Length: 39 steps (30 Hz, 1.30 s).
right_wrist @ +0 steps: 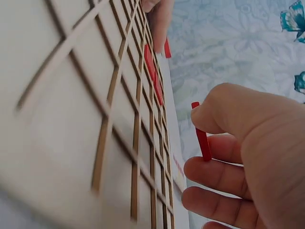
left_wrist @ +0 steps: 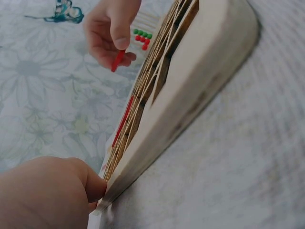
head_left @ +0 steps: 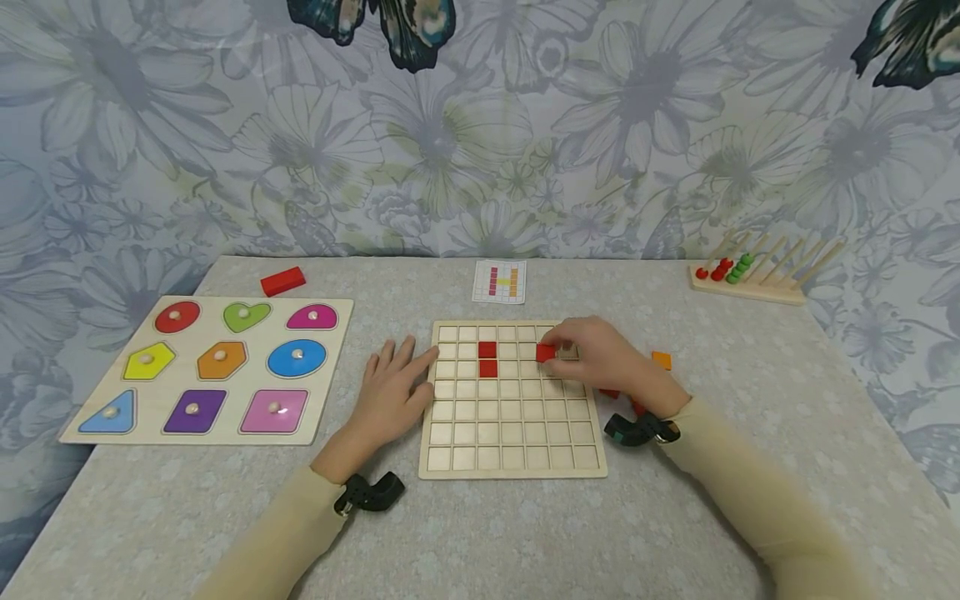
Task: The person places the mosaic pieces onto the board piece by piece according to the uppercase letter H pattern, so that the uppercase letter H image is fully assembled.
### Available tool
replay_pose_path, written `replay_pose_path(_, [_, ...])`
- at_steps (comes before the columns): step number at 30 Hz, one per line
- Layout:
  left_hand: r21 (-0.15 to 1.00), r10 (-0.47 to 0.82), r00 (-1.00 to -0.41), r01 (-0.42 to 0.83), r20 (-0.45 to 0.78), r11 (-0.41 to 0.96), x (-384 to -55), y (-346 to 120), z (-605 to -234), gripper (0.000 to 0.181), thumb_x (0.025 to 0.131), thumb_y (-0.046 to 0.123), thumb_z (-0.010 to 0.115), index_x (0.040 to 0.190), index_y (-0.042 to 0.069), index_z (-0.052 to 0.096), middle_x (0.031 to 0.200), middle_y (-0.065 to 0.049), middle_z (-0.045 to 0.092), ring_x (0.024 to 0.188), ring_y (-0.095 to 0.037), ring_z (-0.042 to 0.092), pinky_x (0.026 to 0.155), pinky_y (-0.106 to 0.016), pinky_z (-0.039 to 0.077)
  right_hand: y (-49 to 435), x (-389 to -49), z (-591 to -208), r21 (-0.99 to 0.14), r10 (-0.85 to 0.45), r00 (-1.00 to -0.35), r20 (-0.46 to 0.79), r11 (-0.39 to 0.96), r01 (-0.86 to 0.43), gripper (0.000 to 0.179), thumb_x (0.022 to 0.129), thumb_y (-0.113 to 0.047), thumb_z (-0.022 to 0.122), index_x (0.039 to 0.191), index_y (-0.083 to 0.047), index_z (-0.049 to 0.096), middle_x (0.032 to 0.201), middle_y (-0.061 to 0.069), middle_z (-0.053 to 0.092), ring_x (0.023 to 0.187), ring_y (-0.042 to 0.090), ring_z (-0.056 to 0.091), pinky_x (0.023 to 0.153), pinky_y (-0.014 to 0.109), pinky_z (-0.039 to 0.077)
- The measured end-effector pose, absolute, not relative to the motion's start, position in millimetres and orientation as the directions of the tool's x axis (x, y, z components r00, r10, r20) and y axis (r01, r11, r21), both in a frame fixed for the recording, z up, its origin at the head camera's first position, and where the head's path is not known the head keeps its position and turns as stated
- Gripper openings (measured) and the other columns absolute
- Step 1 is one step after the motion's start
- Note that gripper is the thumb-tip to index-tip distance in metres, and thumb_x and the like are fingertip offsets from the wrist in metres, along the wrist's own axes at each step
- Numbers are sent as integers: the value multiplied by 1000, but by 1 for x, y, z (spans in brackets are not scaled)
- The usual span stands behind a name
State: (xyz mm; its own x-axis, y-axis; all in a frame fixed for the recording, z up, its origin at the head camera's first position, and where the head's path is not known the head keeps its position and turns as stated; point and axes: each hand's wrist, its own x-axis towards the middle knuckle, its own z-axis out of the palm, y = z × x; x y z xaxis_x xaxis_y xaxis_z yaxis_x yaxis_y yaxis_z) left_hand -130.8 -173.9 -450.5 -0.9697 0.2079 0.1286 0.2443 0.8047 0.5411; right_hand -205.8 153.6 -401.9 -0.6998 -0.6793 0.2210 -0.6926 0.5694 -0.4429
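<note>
Your right hand (head_left: 600,354) pinches a red tile (head_left: 545,353) at its fingertips (right_wrist: 196,170) — above the grid board (head_left: 513,435). Your left hand (head_left: 387,397), spread, touches the board's edge.

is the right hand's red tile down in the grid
No, the right hand pinches the red tile clear of the grid board.

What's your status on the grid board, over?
Right hand pinches red tile above grid board. Left hand at board's left edge. Two other red tiles seated. In the way: right hand, hiding board's far-right corner.
</note>
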Motion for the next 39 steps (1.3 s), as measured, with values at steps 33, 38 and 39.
replay_pose_path(33, [552, 207, -971, 236, 116, 800, -130, -174, -449, 56, 97, 21, 42, 152, 10, 50, 163, -29, 30, 154, -55, 13, 120, -74, 8, 97, -203, -411, -423, -762, -624, 175, 514, -746, 25, 87, -25, 72, 107, -12, 79, 99, -1, 76, 87, 13, 65, 85, 34, 52])
replay_pose_path(38, [549, 210, -970, 242, 121, 800, -130, -174, -449, 57, 97, 21, 43, 152, 10, 50, 163, -29, 30, 154, -56, 14, 119, -74, 9, 96, -202, -413, -407, -766, -619, 174, 516, -754, 25, 88, -26, 73, 107, -11, 79, 96, -1, 75, 82, 14, 61, 81, 31, 50])
replay_pose_path(39, [550, 210, -970, 243, 123, 799, -130, -174, -449, 57, 97, 21, 43, 152, 10, 50, 163, -29, 30, 153, -56, 14, 119, -74, 10, 96, -202, -412, -407, -766, -618, 175, 515, -754, 25, 88, -26, 74, 107, -11, 79, 96, -1, 75, 81, 14, 61, 81, 31, 50])
